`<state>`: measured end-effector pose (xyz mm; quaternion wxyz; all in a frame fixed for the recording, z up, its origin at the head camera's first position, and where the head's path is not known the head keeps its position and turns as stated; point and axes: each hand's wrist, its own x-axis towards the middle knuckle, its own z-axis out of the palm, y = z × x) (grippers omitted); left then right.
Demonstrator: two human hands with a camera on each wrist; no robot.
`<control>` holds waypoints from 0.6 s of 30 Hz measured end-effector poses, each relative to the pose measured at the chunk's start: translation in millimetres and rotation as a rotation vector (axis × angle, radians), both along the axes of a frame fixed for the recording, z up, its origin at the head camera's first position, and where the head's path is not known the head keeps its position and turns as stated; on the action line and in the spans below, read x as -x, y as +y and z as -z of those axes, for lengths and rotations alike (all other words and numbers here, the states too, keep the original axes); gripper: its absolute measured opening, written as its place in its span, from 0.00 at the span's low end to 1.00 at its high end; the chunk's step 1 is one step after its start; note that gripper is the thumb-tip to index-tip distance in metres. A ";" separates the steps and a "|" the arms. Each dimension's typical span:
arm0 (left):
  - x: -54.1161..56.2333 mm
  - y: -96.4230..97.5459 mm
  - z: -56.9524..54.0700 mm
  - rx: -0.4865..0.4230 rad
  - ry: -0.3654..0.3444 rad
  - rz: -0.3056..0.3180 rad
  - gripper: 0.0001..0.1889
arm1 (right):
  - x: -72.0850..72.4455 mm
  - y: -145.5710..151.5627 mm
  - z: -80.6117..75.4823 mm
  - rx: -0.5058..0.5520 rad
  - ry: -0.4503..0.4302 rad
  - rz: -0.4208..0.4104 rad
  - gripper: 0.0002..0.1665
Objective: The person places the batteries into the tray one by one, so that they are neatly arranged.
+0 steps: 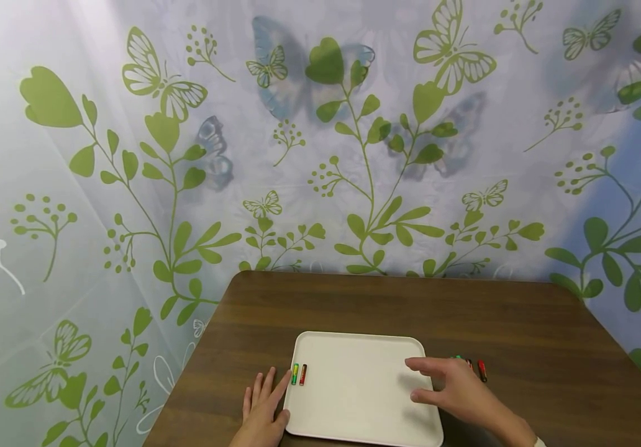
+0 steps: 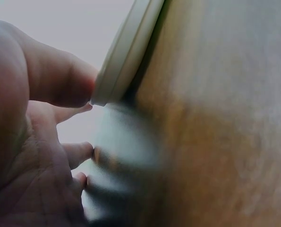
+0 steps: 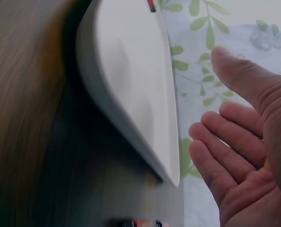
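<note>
A brown desk (image 1: pixel 522 329) stands before a leaf-printed wall (image 1: pixel 298 205); at its six o'clock, a white tray (image 1: pixel 362 397) carries two batteries (image 1: pixel 303 375) near nine. The left hand (image 1: pixel 263 411) spreads its fingers at the tray's eight o'clock; the right hand (image 1: pixel 457 388), at three, has thumb apart from the fingers, which only the right wrist view shows side by side.

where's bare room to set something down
Free: middle of the tray, right of its two batteries; table between the tray's far rim and leafy backdrop. Crowded: the tray's left side, by the left hand, and right side, by the right hand and other batteries.
</note>
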<state>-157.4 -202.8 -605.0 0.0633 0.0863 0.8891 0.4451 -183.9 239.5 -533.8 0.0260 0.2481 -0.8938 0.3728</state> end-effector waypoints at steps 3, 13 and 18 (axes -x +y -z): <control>1.6 -1.4 4.4 0.011 -0.005 0.001 0.40 | -4.0 9.3 -0.2 0.022 -0.011 -0.001 0.36; 1.7 -2.1 6.0 0.017 -0.002 -0.008 0.40 | -10.0 39.5 -1.3 0.037 0.009 -0.006 0.35; -0.3 -0.8 3.4 0.033 0.010 -0.018 0.39 | -14.7 52.0 -1.6 0.039 -0.002 0.019 0.35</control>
